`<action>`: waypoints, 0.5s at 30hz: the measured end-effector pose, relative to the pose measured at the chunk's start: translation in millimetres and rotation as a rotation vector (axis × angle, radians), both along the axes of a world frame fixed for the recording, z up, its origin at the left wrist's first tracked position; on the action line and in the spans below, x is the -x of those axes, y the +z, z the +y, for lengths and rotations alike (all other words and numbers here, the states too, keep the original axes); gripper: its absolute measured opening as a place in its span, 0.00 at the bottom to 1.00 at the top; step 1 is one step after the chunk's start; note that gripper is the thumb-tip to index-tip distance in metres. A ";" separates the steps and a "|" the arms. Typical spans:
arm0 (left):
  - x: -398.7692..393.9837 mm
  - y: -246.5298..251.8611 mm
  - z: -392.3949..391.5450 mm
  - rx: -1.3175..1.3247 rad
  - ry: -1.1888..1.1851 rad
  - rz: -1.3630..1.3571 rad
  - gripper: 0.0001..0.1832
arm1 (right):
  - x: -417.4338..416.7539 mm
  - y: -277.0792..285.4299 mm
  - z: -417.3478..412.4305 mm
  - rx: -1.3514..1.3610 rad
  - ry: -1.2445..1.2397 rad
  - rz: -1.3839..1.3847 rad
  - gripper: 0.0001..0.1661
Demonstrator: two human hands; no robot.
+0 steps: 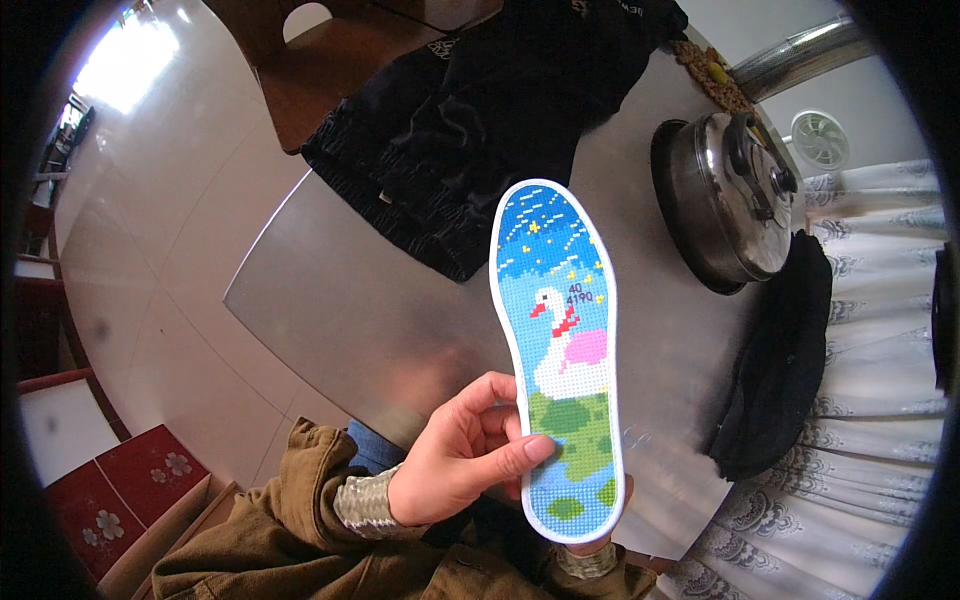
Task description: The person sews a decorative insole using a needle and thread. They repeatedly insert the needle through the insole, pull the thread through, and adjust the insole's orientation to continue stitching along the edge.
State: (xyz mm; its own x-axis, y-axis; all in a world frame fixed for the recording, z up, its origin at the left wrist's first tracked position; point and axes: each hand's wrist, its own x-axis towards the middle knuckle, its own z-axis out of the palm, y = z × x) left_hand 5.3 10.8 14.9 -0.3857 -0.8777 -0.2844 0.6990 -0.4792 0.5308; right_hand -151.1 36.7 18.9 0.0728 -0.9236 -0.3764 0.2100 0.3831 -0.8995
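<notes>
A cross-stitch shoe insole [574, 390] with white edging is held upright before me, showing a white swan, blue sky with yellow marks and green leaves; it bears printed digits. My left hand [472, 450] grips its left edge near the lower part, thumb on the front face and fingers behind. My right hand [628, 487] is mostly hidden behind the insole's lower end; only a sliver and the cuffed wrist show, so its hold cannot be told. A thin, loose curl of clear or pale thread [636, 437] lies just right of the insole.
A metal-topped table [337, 300] spreads below. Black clothing [465, 142] lies across its far side, beside a wooden chair [330, 67]. A lidded steel pot [720, 202] stands at right, near a dark cloth [780, 360] and patterned white curtains [862, 375]. A small fan [820, 139] is beyond.
</notes>
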 end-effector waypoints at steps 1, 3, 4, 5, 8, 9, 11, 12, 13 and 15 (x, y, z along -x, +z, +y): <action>0.1 0.2 0.4 -0.007 0.004 0.012 0.19 | 0.0 0.0 0.1 -0.002 0.004 -0.025 0.24; 0.1 -0.1 0.6 -0.018 0.006 0.025 0.19 | -1.3 3.8 0.5 -0.076 -0.020 -0.099 0.24; 0.1 -0.6 0.5 -0.023 0.003 0.026 0.19 | -0.3 4.0 0.8 -0.114 -0.028 -0.125 0.24; 0.3 -1.2 0.4 -0.028 0.000 0.028 0.19 | 3.8 1.3 2.2 -0.157 -0.020 -0.131 0.24; 1.0 2.0 0.9 -0.049 0.016 0.016 0.18 | 3.7 -3.9 5.0 -0.120 -0.007 0.005 0.24; 1.5 1.7 1.9 -0.032 0.020 -0.013 0.18 | 3.8 -4.4 5.6 -0.125 -0.013 0.010 0.24; 4.0 -0.9 5.6 0.001 0.026 -0.072 0.17 | 3.5 -6.4 6.4 -0.137 -0.022 0.018 0.24; 5.5 -1.5 5.2 -0.003 0.030 -0.064 0.17 | 1.4 -5.4 5.8 -0.072 -0.017 0.010 0.24; 6.3 -2.1 4.9 -0.008 0.032 -0.056 0.16 | 0.2 -4.1 4.5 -0.042 -0.015 0.019 0.22; 7.6 -2.5 4.5 -0.015 0.057 -0.041 0.16 | -1.5 4.5 1.1 0.082 0.011 0.133 0.20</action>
State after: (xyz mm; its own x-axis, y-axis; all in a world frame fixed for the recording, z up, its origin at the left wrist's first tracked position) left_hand -2.3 15.3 12.5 -0.3227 -0.8936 -0.3120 0.7035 -0.4470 0.5525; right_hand -149.6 37.8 23.4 0.0380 -0.9510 -0.3069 0.0833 0.3091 -0.9474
